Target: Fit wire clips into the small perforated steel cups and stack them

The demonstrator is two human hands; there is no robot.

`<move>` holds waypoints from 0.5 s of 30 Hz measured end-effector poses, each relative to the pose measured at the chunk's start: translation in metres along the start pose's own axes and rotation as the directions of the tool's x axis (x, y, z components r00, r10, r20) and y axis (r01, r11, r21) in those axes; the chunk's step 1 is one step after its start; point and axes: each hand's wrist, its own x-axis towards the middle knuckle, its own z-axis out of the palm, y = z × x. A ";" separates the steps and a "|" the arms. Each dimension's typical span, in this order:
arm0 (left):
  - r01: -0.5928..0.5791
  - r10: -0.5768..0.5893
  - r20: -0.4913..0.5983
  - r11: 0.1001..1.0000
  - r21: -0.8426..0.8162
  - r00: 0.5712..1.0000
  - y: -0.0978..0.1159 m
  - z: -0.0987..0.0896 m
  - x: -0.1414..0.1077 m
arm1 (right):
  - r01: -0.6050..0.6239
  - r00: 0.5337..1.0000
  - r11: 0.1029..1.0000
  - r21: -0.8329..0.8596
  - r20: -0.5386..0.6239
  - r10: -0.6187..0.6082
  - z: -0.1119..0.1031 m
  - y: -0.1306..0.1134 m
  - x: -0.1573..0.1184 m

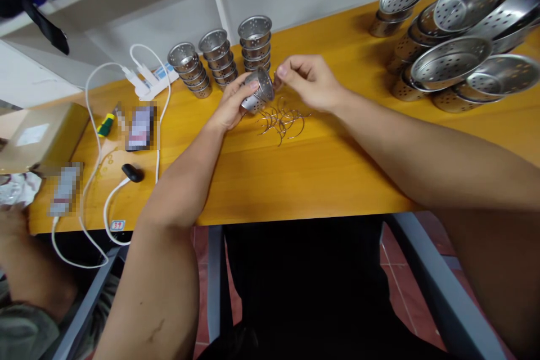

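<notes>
My left hand (233, 100) is wrapped round a small perforated metal cup (258, 90), tipped on its side with its open end facing right. Close to that rim, my right hand (310, 80) is closed in a pinch; what sits between thumb and forefinger is too small to make out. On the table just below both hands lies a loose heap of thin curved wires (282, 121). Behind the left hand stand three stacks of like metal cups: a left stack (189, 70), a middle stack (217, 56) and a right stack (255, 39).
Larger perforated metal bowls (451, 62) are piled at the right. On the left are a power strip (154, 83) with white cables, a phone (141, 126), a green-yellow tool handle (106, 125), a black plug-like object (132, 172) and a cardboard box (46, 135). Another person's arm (29, 264) shows lower left.
</notes>
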 end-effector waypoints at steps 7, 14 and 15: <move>0.024 -0.029 -0.150 0.999 -0.034 0.988 -0.013 -0.007 0.008 | 0.128 0.979 0.962 -0.242 0.187 -0.083 -0.010 -0.004 -0.008; 0.008 -0.031 -0.157 0.989 -0.146 0.987 -0.003 -0.002 0.003 | 0.164 0.978 0.863 -0.478 0.190 -0.080 -0.015 0.010 -0.016; 0.014 -0.035 -0.141 0.989 -0.149 0.989 -0.003 -0.001 0.002 | 0.149 0.986 0.867 -0.475 0.138 -0.094 -0.014 0.010 -0.016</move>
